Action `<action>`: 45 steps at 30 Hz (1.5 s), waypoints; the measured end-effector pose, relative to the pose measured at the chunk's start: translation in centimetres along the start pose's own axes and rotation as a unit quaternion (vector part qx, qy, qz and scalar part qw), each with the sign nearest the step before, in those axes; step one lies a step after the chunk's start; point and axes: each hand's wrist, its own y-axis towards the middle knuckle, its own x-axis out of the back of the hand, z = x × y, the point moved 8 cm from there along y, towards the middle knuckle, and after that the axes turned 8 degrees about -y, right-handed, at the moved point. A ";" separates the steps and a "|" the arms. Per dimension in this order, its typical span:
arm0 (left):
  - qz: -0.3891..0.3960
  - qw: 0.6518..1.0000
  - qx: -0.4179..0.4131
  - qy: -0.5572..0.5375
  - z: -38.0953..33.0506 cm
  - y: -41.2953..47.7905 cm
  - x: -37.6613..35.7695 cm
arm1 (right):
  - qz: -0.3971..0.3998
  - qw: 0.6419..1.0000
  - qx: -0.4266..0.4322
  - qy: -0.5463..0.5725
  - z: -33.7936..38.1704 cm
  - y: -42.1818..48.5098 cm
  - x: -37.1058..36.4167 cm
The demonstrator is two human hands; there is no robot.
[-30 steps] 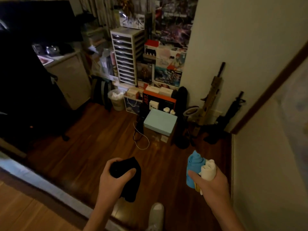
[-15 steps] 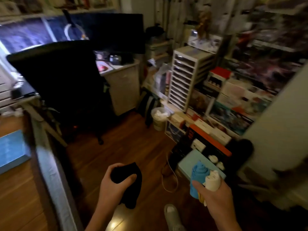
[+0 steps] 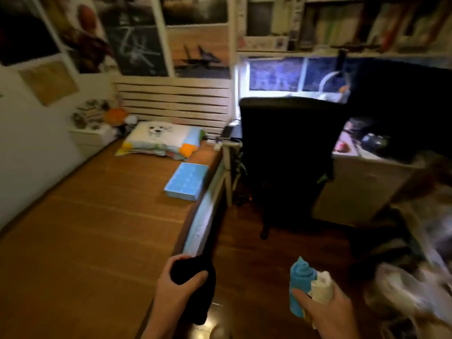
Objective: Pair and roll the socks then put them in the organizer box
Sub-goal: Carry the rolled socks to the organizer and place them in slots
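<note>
Found black sock roll (image 3: 193, 282) at 6 o'clock, low in view, gripped in left hand (image 3: 175, 292) with fingers and thumb curled tight round its upper end. Dark and bunched, with a loose tail hanging below the palm.

Found blue sock roll (image 3: 299, 282) and cream sock roll (image 3: 321, 288) at 5 o'clock, both clamped together in right hand (image 3: 327, 311), upright, side by side and touching. Blue one taller, tapering to a twisted tip; cream one shorter and blunt-topped (yellowish scrap beneath them, too small to identify).

Located organizer box (image 3: 187, 181) near centre, toward 11 o'clock from the hands and well apart from them. Light blue, flat, rectangular, top marked in a grid of cells, lying on wooden platform (image 3: 97, 228) close to its right edge.

Noted pillow (image 3: 159, 140) at 12 o'clock of the box and black chair (image 3: 291, 162) at 3 o'clock of it, on the darker floor. Recorded heavy blur at right margin.
</note>
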 end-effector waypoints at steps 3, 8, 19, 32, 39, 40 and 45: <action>-0.048 0.999 0.000 -0.022 0.1 5.7 1.9 | 0.055 0.998 0.037 -0.023 4.5 5.7 -6.4; -0.089 0.994 0.001 -0.056 -2.1 16.2 3.0 | 0.086 0.988 0.116 -0.053 11.7 13.7 -15.5; -0.152 0.985 0.018 -0.075 -7.6 33.9 4.1 | 0.147 0.970 0.155 -0.115 22.8 29.3 -30.7; -0.308 0.935 0.105 -0.138 -7.5 50.1 1.6 | 0.270 0.926 0.185 -0.189 32.7 51.7 -46.2; -0.368 0.903 0.158 -0.154 -4.9 56.2 4.5 | 0.309 0.902 0.179 -0.242 35.2 57.2 -55.0; -0.371 0.900 0.166 -0.157 -4.2 57.2 5.1 | 0.311 0.899 0.176 -0.253 35.3 57.7 -56.3; -0.357 0.891 0.215 -0.179 0.2 63.4 7.6 | 0.294 0.895 0.145 -0.302 34.7 60.7 -62.3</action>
